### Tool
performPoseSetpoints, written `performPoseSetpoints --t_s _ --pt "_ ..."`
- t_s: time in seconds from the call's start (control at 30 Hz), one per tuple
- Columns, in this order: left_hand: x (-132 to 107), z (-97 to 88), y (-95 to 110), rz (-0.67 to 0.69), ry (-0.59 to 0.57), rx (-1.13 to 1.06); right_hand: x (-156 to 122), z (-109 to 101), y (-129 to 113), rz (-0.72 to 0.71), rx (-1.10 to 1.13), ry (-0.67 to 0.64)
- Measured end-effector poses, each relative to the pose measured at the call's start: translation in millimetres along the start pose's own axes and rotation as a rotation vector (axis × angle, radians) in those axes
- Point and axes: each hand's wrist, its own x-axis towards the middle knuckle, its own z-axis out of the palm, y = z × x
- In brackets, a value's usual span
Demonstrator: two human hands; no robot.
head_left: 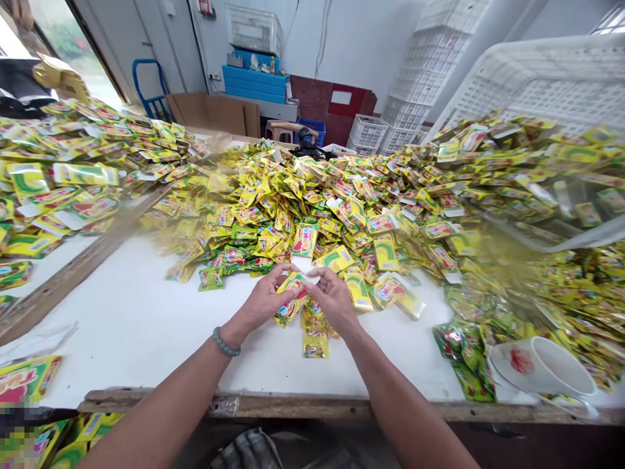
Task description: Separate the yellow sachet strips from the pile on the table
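My left hand (265,301) and my right hand (333,298) meet over the white table (131,326), both pinching the same yellow and red packet (291,294). A short hanging strip of small yellow sachets (315,332) lies just below my right hand. My left wrist wears a grey bead bracelet (225,344). A huge heap of yellow and green packets (342,202) begins right behind my fingers.
A second mound of packets (73,169) covers the left side past a wooden strip (73,277). A white plastic crate (551,98) tilts over the right pile. A white cup (547,368) lies at the right front. Stacked crates (424,71) and cardboard stand behind.
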Motion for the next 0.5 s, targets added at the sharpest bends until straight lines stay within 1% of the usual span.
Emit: performPoseSetpoints --t_s 0.07,0.17,0.23,0.37,0.5 --pt "1.2 1.3 1.0 -0.018 0.017 -0.065 -0.6 -0.8 -4.5 -0.006 -0.006 0.013" --pt "2.3 2.1 1.2 -0.057 0.138 -0.136 -3.1 -2.0 -12.0 -0.072 -0.184 0.004" --pt "2.4 1.7 0.6 -0.054 0.202 -0.146 -4.7 -1.5 -13.9 -0.065 -0.196 -0.001" --pt "1.7 1.9 0.8 -0.017 0.213 -0.132 -5.3 2.7 -10.4 0.034 -0.054 0.0" --pt "1.2 4.4 4.8 -0.051 0.201 -0.14 -2.9 3.5 -8.6 0.163 0.174 0.058"
